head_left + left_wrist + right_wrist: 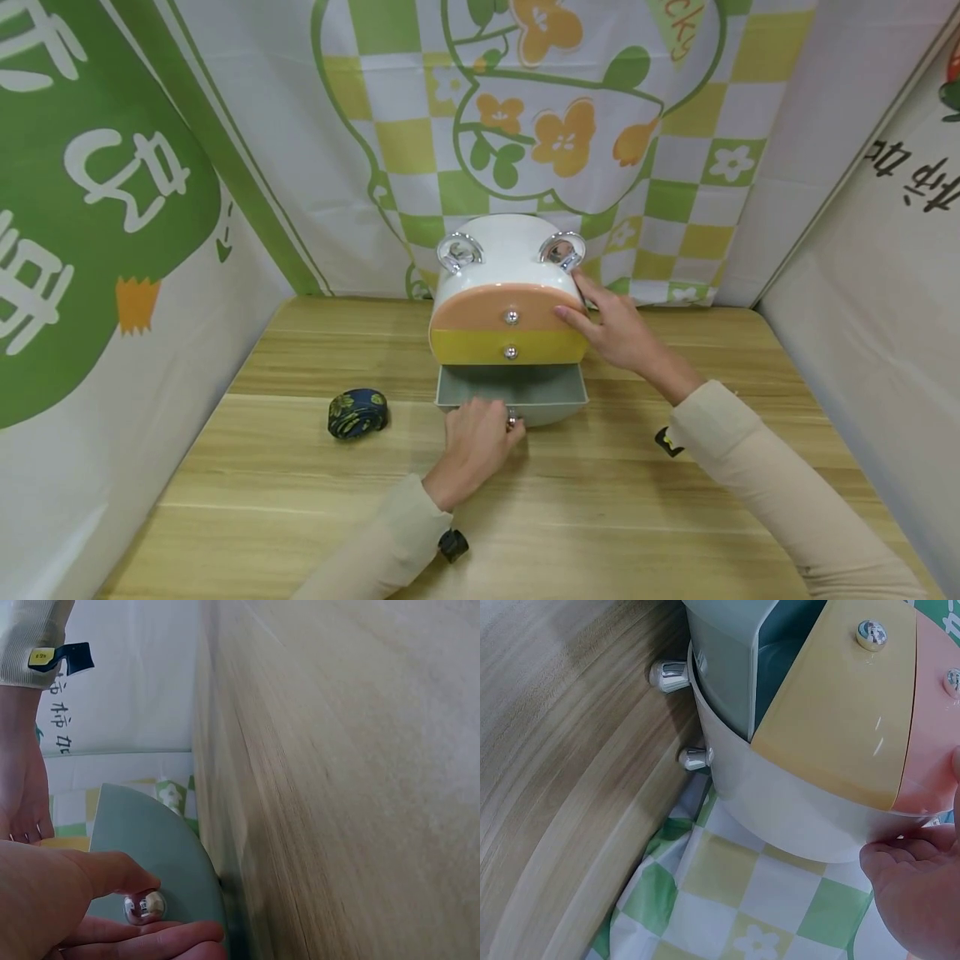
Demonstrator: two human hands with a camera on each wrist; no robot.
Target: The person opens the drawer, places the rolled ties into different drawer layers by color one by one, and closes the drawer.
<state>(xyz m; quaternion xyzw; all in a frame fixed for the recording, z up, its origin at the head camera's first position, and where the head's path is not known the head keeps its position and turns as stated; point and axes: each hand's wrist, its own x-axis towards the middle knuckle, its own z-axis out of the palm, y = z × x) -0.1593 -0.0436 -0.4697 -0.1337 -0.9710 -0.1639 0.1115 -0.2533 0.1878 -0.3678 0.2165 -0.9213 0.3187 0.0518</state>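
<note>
A small rounded white drawer cabinet (pixel 495 250) stands on the table with two chrome ear-like rings on top. Its orange drawer (pixel 472 308) and yellow drawer (pixel 472 346) are closed. The grey-green bottom drawer (pixel 558 411) is pulled out, and its visible inside looks bare. My left hand (pixel 477 442) pinches the round chrome knob (pixel 145 907) of that drawer between thumb and fingers. At the cabinet's upper right side, my right hand (pixel 618 329) holds the body, thumb at the orange front and fingers round the side; the right wrist view shows these fingers (pixel 911 851) against the white shell.
A rolled dark blue tie with a yellow-green pattern (pixel 357 414) lies on the wooden table (pixel 285 467), left of the cabinet. Printed cloth walls (pixel 420 150) enclose the table at the back and sides. Chrome feet (pixel 671 676) support the cabinet.
</note>
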